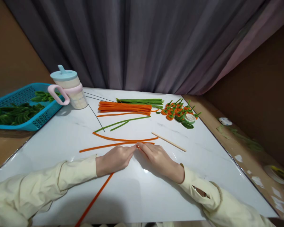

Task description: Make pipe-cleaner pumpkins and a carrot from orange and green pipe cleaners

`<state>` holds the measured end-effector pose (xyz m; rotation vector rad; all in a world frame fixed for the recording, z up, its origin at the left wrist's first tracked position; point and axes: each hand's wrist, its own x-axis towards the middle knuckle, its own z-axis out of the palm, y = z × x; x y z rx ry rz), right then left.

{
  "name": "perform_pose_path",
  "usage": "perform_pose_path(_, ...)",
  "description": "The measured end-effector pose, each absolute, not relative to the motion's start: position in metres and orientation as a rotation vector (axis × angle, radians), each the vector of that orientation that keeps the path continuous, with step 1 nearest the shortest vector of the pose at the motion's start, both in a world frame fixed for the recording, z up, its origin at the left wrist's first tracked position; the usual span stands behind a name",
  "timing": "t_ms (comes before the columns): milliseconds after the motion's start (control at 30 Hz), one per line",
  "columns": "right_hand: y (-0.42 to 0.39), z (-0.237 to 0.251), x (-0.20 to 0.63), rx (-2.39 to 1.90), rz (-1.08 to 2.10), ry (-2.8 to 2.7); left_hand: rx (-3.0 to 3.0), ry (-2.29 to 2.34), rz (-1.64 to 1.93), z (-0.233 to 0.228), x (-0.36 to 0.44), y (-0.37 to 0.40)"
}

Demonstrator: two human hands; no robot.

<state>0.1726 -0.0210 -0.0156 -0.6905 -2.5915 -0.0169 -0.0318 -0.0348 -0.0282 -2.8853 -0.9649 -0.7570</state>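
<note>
My left hand (118, 158) and my right hand (158, 158) meet fingertip to fingertip above the white table, both closed in a pinch. Between them is one end of an orange pipe cleaner (94, 200). Its long tail runs from under my left hand down to the table's near edge. Just beyond my fingers lie a loose straight orange pipe cleaner (99, 147) and a slightly curved one (123, 138). Two green pipe cleaner pieces (123, 121) are farther back. To the right of my hands rests a thin wooden stick (169, 142).
Behind lie an orange pipe cleaner bundle (125, 107) and a green bundle (144, 101). Small orange pieces with green stems (177, 109) cluster right, beside a white ring (190, 118). A lidded cup (78, 96) stands left, near a blue basket (38, 123) holding green pieces.
</note>
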Motion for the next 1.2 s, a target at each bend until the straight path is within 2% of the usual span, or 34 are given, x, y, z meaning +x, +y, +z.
perform_pose_path(400, -0.0181, -0.0133, 0.1755, -0.592, -0.215, -2.659, -2.966, -1.051, -1.016, -0.0257, -0.0295, -0.0350)
perform_pose_path(1200, -0.0160, -0.0128, 0.1792, -0.549, -0.222, -2.721, -2.990, -1.092, -0.914, -0.0288, -0.0307, -0.0355)
